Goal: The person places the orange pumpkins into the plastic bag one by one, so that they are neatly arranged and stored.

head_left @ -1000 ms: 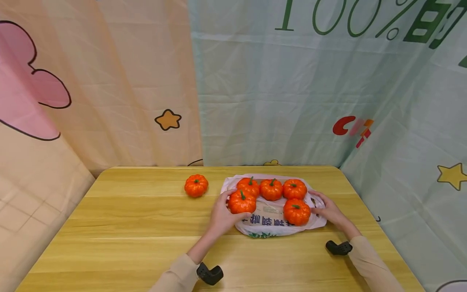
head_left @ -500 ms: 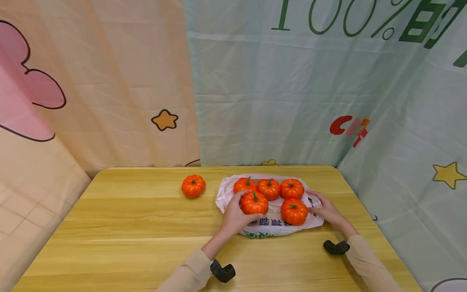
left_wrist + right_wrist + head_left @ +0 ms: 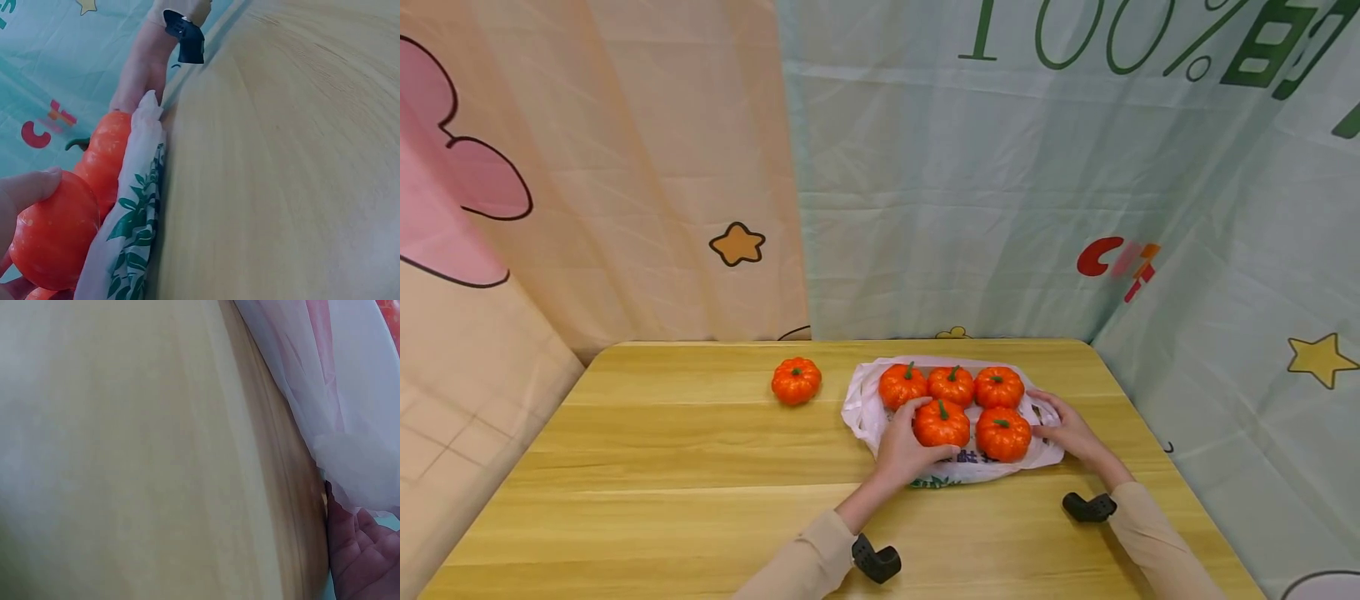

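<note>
My left hand (image 3: 904,447) holds a small orange pumpkin (image 3: 942,425) with a green stem, thumb at its front and fingers at its back. The pumpkin is at the front of a white plastic bag (image 3: 865,404) lying on the table. Several matching pumpkins sit on the bag: three along the back and one front right pumpkin (image 3: 1003,435). In the left wrist view, the held pumpkin (image 3: 53,231) is beside that one. My right hand (image 3: 1073,432) holds the bag's right edge, close to the front right pumpkin. The bag (image 3: 356,469) hides its fingertips in the right wrist view.
Another pumpkin (image 3: 796,381) stands alone on the wooden table (image 3: 662,450), left of the bag. Printed cloth hangings (image 3: 925,208) close off the back and sides. A black device (image 3: 876,560) is worn on each wrist.
My left hand has moved right with its pumpkin, across the front of the bag toward the front right pumpkin. My right hand stays at the bag's edge. The head view has shifted slightly.
</note>
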Available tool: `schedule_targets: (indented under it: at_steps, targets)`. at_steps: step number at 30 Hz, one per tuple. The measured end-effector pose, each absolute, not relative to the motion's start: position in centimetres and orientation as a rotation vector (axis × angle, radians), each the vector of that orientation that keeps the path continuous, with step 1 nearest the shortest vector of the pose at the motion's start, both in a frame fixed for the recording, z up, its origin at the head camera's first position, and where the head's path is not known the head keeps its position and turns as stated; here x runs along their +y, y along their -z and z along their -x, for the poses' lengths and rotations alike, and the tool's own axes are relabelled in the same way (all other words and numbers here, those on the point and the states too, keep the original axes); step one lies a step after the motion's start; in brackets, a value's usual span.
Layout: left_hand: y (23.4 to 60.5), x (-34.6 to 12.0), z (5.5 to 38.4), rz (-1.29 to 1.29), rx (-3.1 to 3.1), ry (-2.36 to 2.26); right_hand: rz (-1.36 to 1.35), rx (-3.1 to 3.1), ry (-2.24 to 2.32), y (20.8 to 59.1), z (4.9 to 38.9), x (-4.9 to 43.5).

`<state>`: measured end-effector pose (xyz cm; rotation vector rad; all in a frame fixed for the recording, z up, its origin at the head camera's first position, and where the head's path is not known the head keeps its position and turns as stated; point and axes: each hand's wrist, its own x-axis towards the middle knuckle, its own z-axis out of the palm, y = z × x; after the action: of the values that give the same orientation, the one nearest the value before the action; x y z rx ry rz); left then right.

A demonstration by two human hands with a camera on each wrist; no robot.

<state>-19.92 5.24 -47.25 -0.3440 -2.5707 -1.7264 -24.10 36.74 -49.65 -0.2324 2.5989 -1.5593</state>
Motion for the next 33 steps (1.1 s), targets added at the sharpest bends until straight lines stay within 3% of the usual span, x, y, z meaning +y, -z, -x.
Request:
schedule_targets:
  at_steps: [33]
  targets:
    - [48.4,6.4,20.0,0.413,-2.640,1.620,0.257,2.591,1.583,49.7,24.1,36.7]
